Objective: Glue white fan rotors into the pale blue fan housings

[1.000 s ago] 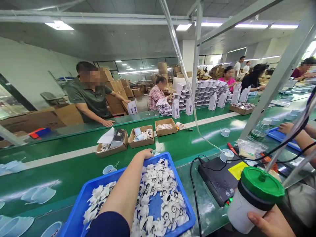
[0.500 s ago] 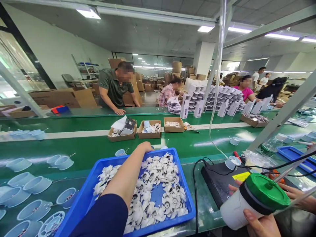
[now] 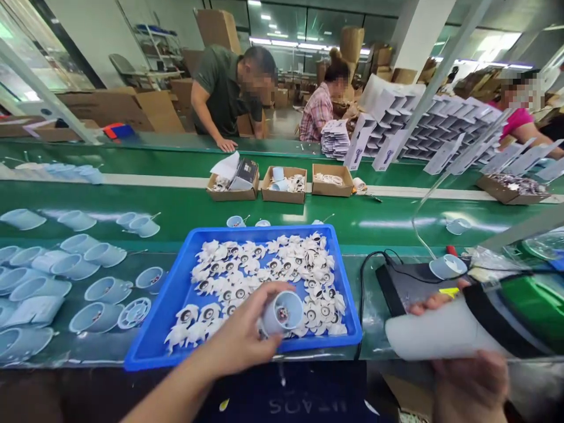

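My left hand (image 3: pixel 244 335) is closed round a small pale blue cup-shaped housing (image 3: pixel 282 312), its open end toward me, just above the near edge of a blue tray (image 3: pixel 176 294). The tray is full of white fan blades (image 3: pixel 273 273). My right hand (image 3: pixel 467 376) grips a white container with a black band and green lid (image 3: pixel 476 323), tipped on its side at the lower right and blurred by motion.
Several pale blue housings (image 3: pixel 70 276) lie on the green belt (image 3: pixel 388 220) to the left. Beyond the tray stand three cardboard boxes (image 3: pixel 284 185) of parts. A black device (image 3: pixel 408 285) with cables lies right of the tray. Other people work across the belt.
My left hand has drawn back from the far edge of the tray toward me, now holding a blue housing. The container in my right hand has tipped over sideways. The view has tilted down.
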Tool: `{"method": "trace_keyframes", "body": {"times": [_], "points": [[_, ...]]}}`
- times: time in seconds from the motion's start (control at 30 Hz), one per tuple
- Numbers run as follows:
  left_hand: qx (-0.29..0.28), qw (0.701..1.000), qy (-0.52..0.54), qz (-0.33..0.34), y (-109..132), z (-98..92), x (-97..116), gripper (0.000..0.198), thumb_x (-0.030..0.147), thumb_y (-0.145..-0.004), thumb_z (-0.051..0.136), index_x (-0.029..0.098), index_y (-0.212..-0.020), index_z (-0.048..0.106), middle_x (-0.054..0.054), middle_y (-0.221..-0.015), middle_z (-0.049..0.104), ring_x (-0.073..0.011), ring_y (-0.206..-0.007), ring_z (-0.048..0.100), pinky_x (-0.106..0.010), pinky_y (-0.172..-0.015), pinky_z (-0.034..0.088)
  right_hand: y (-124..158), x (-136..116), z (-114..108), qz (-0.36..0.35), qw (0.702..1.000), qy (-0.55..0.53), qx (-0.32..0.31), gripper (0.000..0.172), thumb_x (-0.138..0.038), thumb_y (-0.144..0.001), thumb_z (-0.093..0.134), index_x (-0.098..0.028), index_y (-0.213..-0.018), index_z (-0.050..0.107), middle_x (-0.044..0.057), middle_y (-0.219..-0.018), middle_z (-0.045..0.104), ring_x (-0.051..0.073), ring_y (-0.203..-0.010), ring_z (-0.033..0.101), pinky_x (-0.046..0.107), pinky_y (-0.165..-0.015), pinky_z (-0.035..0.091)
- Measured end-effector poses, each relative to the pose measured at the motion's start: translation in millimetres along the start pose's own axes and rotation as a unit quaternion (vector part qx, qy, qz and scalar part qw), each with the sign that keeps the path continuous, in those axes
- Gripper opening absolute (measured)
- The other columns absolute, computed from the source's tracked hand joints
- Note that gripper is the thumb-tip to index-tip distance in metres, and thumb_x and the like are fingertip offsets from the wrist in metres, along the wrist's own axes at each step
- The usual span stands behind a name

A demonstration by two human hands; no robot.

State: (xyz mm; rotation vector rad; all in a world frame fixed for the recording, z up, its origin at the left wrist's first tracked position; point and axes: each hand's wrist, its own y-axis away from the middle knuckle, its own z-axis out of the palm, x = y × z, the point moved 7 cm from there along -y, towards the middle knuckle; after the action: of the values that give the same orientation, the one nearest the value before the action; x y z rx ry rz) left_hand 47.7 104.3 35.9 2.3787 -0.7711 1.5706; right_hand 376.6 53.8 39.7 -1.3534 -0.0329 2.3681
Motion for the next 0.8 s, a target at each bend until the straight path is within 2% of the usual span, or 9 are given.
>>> {"method": "trace_keyframes", "body": {"times": [0.07, 0.13, 0.23, 0.3, 0.4, 0.47, 0.67, 0.8], "points": [[0.033, 0.997, 0.066, -0.016, 11.9, 28.5, -12.3, 0.057, 0.018, -0.075, 0.057, 0.024, -0.127, 0.036, -0.011, -0.125, 0.055, -0.0241, -0.109, 0.06, -0.036, -0.089, 0.05, -13.8, 7.8, 45.5, 0.028, 0.998, -0.027, -0.057, 0.076, -0.055, -0.064, 0.081, -0.03, -0.129, 0.05, 0.003, -0.091, 0.055, 0.022, -0.076, 0.059, 0.037, -0.069, 0.056], [0.055, 0.997, 0.054, -0.018, 10.8, 45.6, -18.0, 0.064, 0.015, -0.072, 0.06, 0.024, -0.128, 0.032, -0.011, -0.12, 0.057, -0.0234, -0.105, 0.061, -0.036, -0.087, 0.05, -23.8, 11.7, 89.1, 0.051, 0.991, -0.061, -0.104, 0.071, -0.059, -0.066, 0.078, -0.03, -0.125, 0.053, 0.002, -0.087, 0.053, 0.02, -0.071, 0.057, 0.037, -0.067, 0.054], [0.061, 0.996, -0.056, 0.026, 2.3, 51.4, -3.2, 0.075, 0.023, -0.065, 0.077, 0.025, -0.129, 0.037, -0.009, -0.117, 0.06, -0.027, -0.106, 0.061, -0.041, -0.093, 0.048, -29.2, 14.6, 140.7, 0.081, 0.981, -0.088, -0.151, 0.064, -0.063, -0.068, 0.074, -0.031, -0.12, 0.053, 0.0, -0.087, 0.049, 0.018, -0.069, 0.055, 0.035, -0.065, 0.053], [0.062, 0.99, -0.102, 0.073, -0.1, 48.9, 15.1, 0.068, 0.036, -0.063, 0.083, 0.025, -0.121, 0.048, -0.007, -0.109, 0.065, -0.0272, -0.099, 0.063, -0.041, -0.089, 0.049, -26.6, 16.6, 162.7, 0.088, 0.977, -0.084, -0.175, 0.062, -0.065, -0.068, 0.073, -0.03, -0.116, 0.054, 0.0, -0.087, 0.05, 0.018, -0.07, 0.056, 0.034, -0.063, 0.053], [0.075, 0.984, -0.109, 0.122, 2.6, 44.5, 36.1, 0.052, 0.04, -0.067, 0.081, 0.023, -0.11, 0.057, -0.006, -0.101, 0.069, -0.0247, -0.089, 0.065, -0.036, -0.08, 0.05, -17.6, 21.5, 177.0, 0.083, 0.975, -0.056, -0.2, 0.057, -0.067, -0.068, 0.073, -0.025, -0.103, 0.058, 0.002, -0.087, 0.053, 0.019, -0.071, 0.056, 0.032, -0.061, 0.052], [0.086, 0.982, -0.106, 0.134, 5.5, 43.9, 41.6, 0.047, 0.037, -0.067, 0.08, 0.022, -0.107, 0.059, -0.006, -0.099, 0.069, -0.0245, -0.088, 0.065, -0.035, -0.078, 0.05, -11.0, 24.9, 179.2, 0.081, 0.972, -0.038, -0.217, 0.054, -0.067, -0.069, 0.072, -0.022, -0.098, 0.061, 0.004, -0.086, 0.054, 0.02, -0.072, 0.056, 0.031, -0.061, 0.052], [0.082, 0.985, -0.073, 0.13, 6.8, 47.0, 39.9, 0.049, 0.037, -0.067, 0.08, 0.022, -0.109, 0.059, -0.006, -0.102, 0.071, -0.0251, -0.092, 0.067, -0.035, -0.08, 0.05, -3.1, 23.5, 178.9, 0.08, 0.968, -0.044, -0.233, 0.04, -0.055, -0.077, 0.071, -0.021, -0.097, 0.066, 0.005, -0.085, 0.057, 0.021, -0.076, 0.056, 0.032, -0.066, 0.051], [0.077, 0.988, -0.066, 0.12, 5.5, 45.9, 38.5, 0.044, 0.041, -0.068, 0.078, 0.021, -0.104, 0.062, -0.007, -0.099, 0.071, -0.0261, -0.092, 0.067, -0.036, -0.081, 0.05, -2.6, 20.2, 181.6, 0.081, 0.965, -0.061, -0.243, 0.035, -0.049, -0.077, 0.071, -0.021, -0.099, 0.067, 0.005, -0.085, 0.06, 0.02, -0.077, 0.057, 0.03, -0.066, 0.05]]}}
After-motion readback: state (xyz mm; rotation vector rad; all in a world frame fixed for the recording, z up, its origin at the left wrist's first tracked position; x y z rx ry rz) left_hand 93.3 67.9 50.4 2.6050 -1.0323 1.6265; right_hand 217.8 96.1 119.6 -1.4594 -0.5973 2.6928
